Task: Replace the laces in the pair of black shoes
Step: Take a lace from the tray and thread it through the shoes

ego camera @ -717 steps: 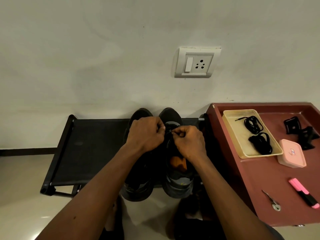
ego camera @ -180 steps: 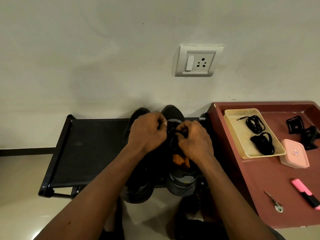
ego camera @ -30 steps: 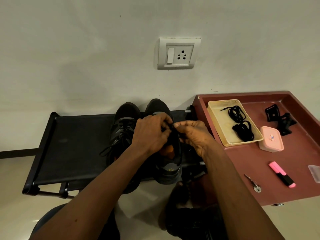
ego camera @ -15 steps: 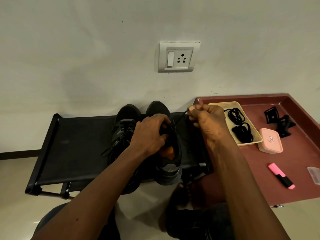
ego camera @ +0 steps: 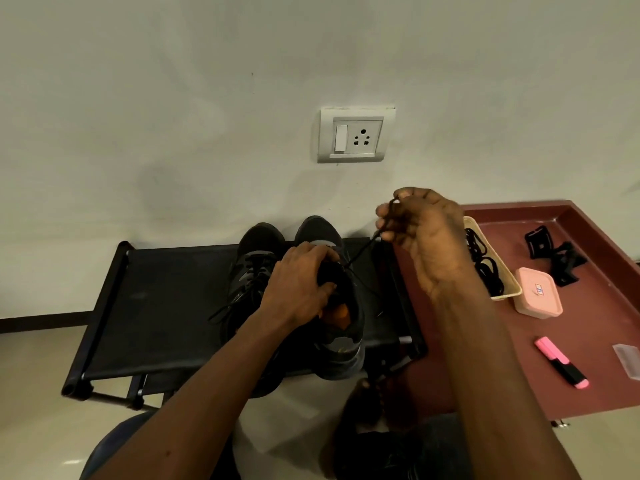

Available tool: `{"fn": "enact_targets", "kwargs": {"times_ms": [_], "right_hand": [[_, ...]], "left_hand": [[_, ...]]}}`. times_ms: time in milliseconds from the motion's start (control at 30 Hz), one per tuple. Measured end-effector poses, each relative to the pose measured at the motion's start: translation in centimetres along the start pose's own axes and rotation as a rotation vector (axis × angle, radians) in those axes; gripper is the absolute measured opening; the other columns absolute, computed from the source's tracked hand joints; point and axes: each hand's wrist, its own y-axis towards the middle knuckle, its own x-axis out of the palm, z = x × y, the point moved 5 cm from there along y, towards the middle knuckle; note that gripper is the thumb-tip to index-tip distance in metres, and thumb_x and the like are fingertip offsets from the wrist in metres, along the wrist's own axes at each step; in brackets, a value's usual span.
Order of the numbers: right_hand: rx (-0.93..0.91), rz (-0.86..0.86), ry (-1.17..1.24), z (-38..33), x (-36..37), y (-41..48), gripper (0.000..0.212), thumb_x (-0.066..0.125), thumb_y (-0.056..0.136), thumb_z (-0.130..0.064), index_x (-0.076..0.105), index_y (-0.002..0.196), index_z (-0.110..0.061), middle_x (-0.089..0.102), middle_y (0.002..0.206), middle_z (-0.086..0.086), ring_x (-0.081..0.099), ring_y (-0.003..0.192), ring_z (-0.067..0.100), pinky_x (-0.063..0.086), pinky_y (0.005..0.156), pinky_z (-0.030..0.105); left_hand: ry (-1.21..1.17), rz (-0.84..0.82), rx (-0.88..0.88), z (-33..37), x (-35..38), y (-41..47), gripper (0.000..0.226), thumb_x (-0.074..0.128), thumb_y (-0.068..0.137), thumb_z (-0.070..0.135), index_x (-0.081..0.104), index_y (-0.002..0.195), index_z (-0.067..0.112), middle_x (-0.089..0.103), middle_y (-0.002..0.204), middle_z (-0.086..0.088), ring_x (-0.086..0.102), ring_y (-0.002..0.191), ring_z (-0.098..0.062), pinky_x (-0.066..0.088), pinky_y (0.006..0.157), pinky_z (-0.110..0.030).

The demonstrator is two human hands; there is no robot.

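Two black shoes stand side by side on a black rack [ego camera: 166, 299], toes to the wall. The left shoe [ego camera: 252, 268] has its lace threaded, with loose ends trailing left. My left hand [ego camera: 301, 285] grips the tongue and upper of the right shoe [ego camera: 341, 344], which has an orange lining. My right hand [ego camera: 422, 233] is raised to the right of the shoes and pinches a black lace [ego camera: 362, 252] that runs taut down to the right shoe's eyelets. Two coiled black laces [ego camera: 485, 265] lie in a beige tray [ego camera: 505, 292].
A dark red table [ego camera: 519, 368] stands right of the rack, carrying the tray, a pink box [ego camera: 538, 292], black clips [ego camera: 554, 254], a pink highlighter [ego camera: 561, 362] and a small clear piece [ego camera: 628, 360]. A wall socket [ego camera: 356, 135] is above the shoes. My knees are at the bottom edge.
My right hand has pulled the lace up and to the right, away from the right shoe, drawing it taut. My left hand has stayed on the shoe.
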Motion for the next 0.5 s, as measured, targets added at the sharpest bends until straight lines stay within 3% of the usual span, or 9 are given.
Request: {"fn": "enact_targets", "kwargs": {"times_ms": [67,133,267,367,500], "right_hand": [[0.015,0.041,-0.191,3.0,-0.4,0.6,0.022,0.051,0.1,-0.002,0.069,0.104,-0.013,0.065,0.07,0.002,0.057,0.06,0.014,0.046,0.057,0.031],[0.025,0.021,-0.45,5.8,-0.9,1.1,0.023,0.055,0.102,-0.011,0.074,0.106,-0.021,0.066,0.079,-0.004,0.057,0.067,0.01,0.046,0.065,0.033],[0.114,-0.233,-0.804,9.5,-0.8,1.0,0.011,0.066,0.101,-0.031,0.076,0.096,-0.031,0.073,0.09,-0.012,0.068,0.088,0.005,0.051,0.076,0.027],[0.093,-0.263,-0.968,10.3,-0.6,1.2,0.02,0.069,0.098,-0.027,0.072,0.079,-0.034,0.071,0.079,-0.014,0.067,0.078,0.001,0.049,0.069,0.024],[0.095,-0.277,-1.023,10.3,-0.3,1.3,0.018,0.068,0.098,-0.028,0.073,0.081,-0.029,0.071,0.074,-0.009,0.068,0.073,0.005,0.054,0.068,0.029]], "left_hand": [[0.012,0.001,-0.005,-0.1,-0.1,0.1,0.052,0.079,0.084,0.03,0.057,0.132,0.032,0.052,0.135,0.004,0.044,0.129,-0.019,0.042,0.11,-0.041],[0.023,0.001,-0.007,-0.3,-0.1,0.2,0.056,0.08,0.083,0.032,0.056,0.134,0.032,0.049,0.139,0.003,0.042,0.133,-0.021,0.041,0.112,-0.044],[0.04,-0.029,-0.005,-0.6,0.1,0.4,0.06,0.079,0.083,0.035,0.051,0.136,0.033,0.046,0.145,0.003,0.042,0.136,-0.023,0.039,0.113,-0.05],[0.056,-0.058,-0.012,-0.8,0.4,0.5,0.062,0.078,0.085,0.038,0.048,0.139,0.033,0.046,0.147,0.003,0.043,0.137,-0.022,0.039,0.113,-0.051],[0.059,-0.076,-0.008,-1.0,0.6,0.6,0.065,0.077,0.086,0.038,0.045,0.142,0.034,0.046,0.148,0.003,0.042,0.139,-0.022,0.038,0.114,-0.053]]}}
